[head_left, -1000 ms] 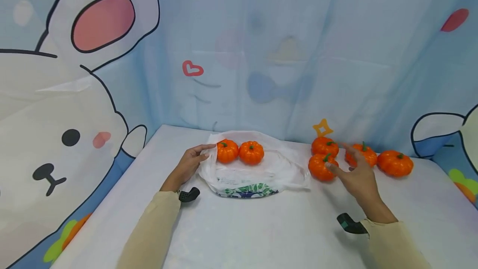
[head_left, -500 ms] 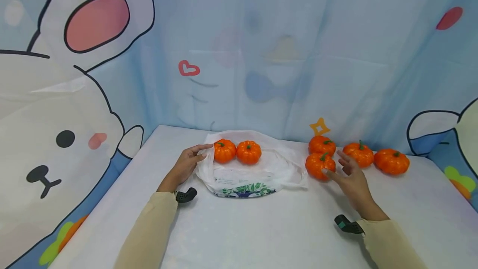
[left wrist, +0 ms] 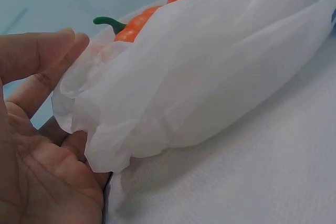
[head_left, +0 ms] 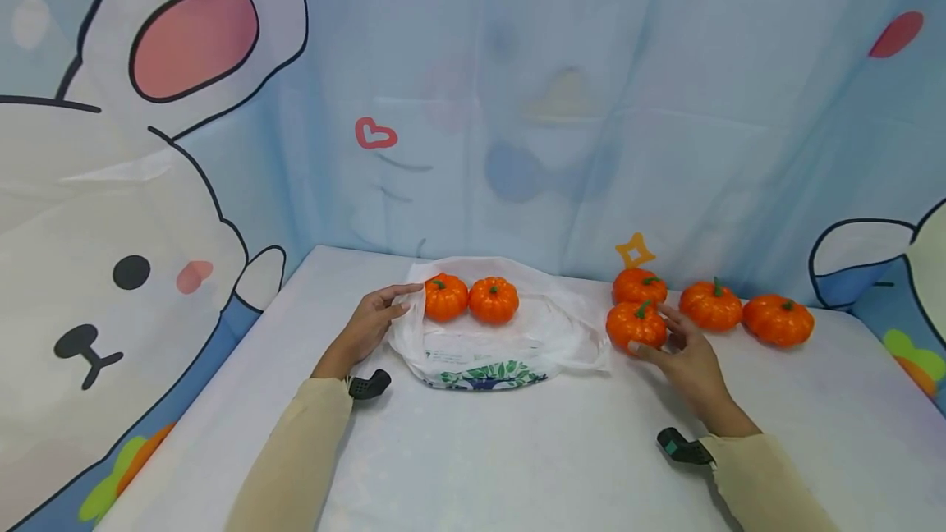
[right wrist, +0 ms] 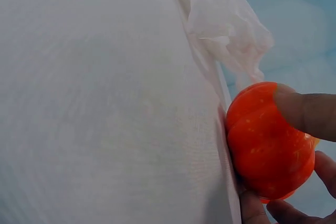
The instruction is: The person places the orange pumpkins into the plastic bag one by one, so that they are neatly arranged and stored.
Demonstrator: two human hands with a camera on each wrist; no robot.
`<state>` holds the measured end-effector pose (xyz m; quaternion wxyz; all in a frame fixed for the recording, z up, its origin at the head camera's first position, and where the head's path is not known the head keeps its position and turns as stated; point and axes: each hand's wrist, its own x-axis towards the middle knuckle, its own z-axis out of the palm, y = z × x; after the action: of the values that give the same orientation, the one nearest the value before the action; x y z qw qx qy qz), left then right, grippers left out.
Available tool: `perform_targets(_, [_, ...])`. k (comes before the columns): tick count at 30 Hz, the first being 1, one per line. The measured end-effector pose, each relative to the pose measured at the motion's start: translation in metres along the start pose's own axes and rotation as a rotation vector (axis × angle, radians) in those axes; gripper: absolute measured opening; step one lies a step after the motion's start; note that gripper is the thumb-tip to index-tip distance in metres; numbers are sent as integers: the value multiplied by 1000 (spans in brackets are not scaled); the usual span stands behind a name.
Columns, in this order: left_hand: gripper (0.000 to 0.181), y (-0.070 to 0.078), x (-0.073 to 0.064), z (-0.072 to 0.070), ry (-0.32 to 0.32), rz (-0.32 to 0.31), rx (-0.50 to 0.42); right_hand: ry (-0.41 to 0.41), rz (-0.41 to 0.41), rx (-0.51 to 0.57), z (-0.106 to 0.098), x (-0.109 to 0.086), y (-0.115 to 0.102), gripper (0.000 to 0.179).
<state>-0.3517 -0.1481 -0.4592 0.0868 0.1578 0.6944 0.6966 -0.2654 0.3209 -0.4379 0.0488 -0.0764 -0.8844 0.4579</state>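
A white plastic bag (head_left: 480,347) with a leaf print lies on the table, two small orange pumpkins at its mouth: the left pumpkin (head_left: 446,297) and the right pumpkin (head_left: 493,300). My left hand (head_left: 365,327) holds the bag's left edge; in the left wrist view some fingers (left wrist: 76,142) go behind the film. My right hand (head_left: 691,360) grips another pumpkin (head_left: 634,327) at the front of the group on the right. In the right wrist view its thumb (right wrist: 307,113) presses on the pumpkin's side, with fingers curled beneath.
Just behind the gripped pumpkin sits another pumpkin (head_left: 639,286). Farther right are a pumpkin with an upright stem (head_left: 711,306) and a wider, flatter pumpkin (head_left: 778,321). A printed curtain (head_left: 547,105) hangs along the back edge of the white table (head_left: 517,458).
My right hand has moved slightly left and closed its fingers and thumb round the front pumpkin. My left hand stays at the bag's edge.
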Motion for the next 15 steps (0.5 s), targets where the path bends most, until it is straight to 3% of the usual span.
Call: perform_targets(15, [43, 1, -1, 0, 2, -4, 3, 38, -41, -54, 7, 1, 3, 87])
